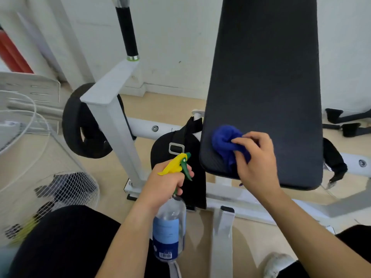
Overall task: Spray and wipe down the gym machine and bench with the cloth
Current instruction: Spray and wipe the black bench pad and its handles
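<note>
Head view: pinching the bunched blue cloth (223, 140) in the right grip (256, 158), pressed low on the bench pad (265, 77). Clasping the spray bottle (170, 225) by its neck in the left grip (163, 184), beside the pad. Risk: skipping patches with so small a wad.

Both bare forearms reach forward from the bottom of the view, the left one from the middle and the right one from the lower right corner. The left hand (166, 183) sits lower and nearer the body, its fingers curled round the neck of a spray bottle (170, 223). The right hand (255, 159) stretches farther ahead and higher, back of the hand upward, its fingertips pinching a bunched blue cloth (224, 141).
</note>
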The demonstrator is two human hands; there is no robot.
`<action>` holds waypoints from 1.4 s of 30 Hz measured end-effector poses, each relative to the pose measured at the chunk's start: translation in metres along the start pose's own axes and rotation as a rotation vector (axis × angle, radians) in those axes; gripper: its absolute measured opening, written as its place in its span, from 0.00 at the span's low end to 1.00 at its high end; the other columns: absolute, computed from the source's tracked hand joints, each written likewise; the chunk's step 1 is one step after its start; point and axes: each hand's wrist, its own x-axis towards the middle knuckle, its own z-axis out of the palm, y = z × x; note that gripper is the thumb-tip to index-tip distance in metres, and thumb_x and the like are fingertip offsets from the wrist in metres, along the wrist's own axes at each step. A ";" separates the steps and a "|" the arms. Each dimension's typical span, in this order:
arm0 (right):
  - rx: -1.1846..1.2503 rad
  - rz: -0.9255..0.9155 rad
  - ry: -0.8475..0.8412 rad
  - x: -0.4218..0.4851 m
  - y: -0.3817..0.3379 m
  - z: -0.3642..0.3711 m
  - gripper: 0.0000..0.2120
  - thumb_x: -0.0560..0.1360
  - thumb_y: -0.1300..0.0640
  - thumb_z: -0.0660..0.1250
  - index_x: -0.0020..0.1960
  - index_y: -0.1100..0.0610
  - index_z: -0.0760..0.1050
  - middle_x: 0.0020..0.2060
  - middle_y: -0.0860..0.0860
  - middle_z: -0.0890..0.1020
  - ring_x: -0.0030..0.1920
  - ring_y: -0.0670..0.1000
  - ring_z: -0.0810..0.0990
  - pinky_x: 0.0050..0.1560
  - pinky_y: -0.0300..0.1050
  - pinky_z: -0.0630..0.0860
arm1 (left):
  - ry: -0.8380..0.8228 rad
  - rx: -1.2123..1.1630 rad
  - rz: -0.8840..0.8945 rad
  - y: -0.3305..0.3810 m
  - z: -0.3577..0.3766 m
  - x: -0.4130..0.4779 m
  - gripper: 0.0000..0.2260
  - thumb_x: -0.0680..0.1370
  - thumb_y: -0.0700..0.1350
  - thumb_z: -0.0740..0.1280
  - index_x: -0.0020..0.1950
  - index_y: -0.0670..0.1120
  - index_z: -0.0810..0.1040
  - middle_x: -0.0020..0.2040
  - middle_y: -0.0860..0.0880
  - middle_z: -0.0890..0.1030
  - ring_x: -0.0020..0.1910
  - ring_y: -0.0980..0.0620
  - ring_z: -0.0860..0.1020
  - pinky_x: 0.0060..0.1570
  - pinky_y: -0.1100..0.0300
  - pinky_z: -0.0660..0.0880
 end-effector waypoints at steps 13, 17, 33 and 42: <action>-0.006 -0.048 -0.069 0.087 -0.033 0.003 0.19 0.78 0.64 0.66 0.68 0.56 0.71 0.61 0.54 0.72 0.58 0.43 0.69 0.57 0.22 0.61 | -0.033 0.060 -0.043 -0.014 -0.007 0.013 0.12 0.65 0.41 0.65 0.44 0.40 0.82 0.37 0.45 0.83 0.34 0.48 0.74 0.34 0.57 0.73; -0.131 -0.143 -0.263 0.098 -0.039 0.034 0.19 0.79 0.58 0.64 0.70 0.52 0.71 0.62 0.54 0.72 0.61 0.56 0.70 0.60 0.45 0.68 | 0.011 0.069 -0.030 -0.020 -0.013 0.016 0.15 0.61 0.43 0.63 0.44 0.39 0.80 0.35 0.44 0.82 0.33 0.47 0.75 0.36 0.53 0.74; -0.784 -0.782 -0.590 0.078 -0.058 0.059 0.13 0.70 0.43 0.63 0.45 0.50 0.81 0.45 0.49 0.77 0.49 0.57 0.73 0.48 0.52 0.69 | 0.258 -0.007 0.171 -0.004 -0.036 0.008 0.15 0.65 0.50 0.64 0.45 0.45 0.82 0.43 0.39 0.83 0.35 0.42 0.74 0.43 0.35 0.78; -0.771 -0.363 -0.372 0.128 -0.058 0.076 0.14 0.76 0.47 0.64 0.56 0.50 0.82 0.53 0.51 0.80 0.53 0.58 0.72 0.51 0.52 0.69 | 0.214 -0.138 0.150 0.005 -0.028 0.011 0.11 0.66 0.46 0.64 0.44 0.45 0.82 0.43 0.38 0.83 0.33 0.48 0.73 0.34 0.47 0.75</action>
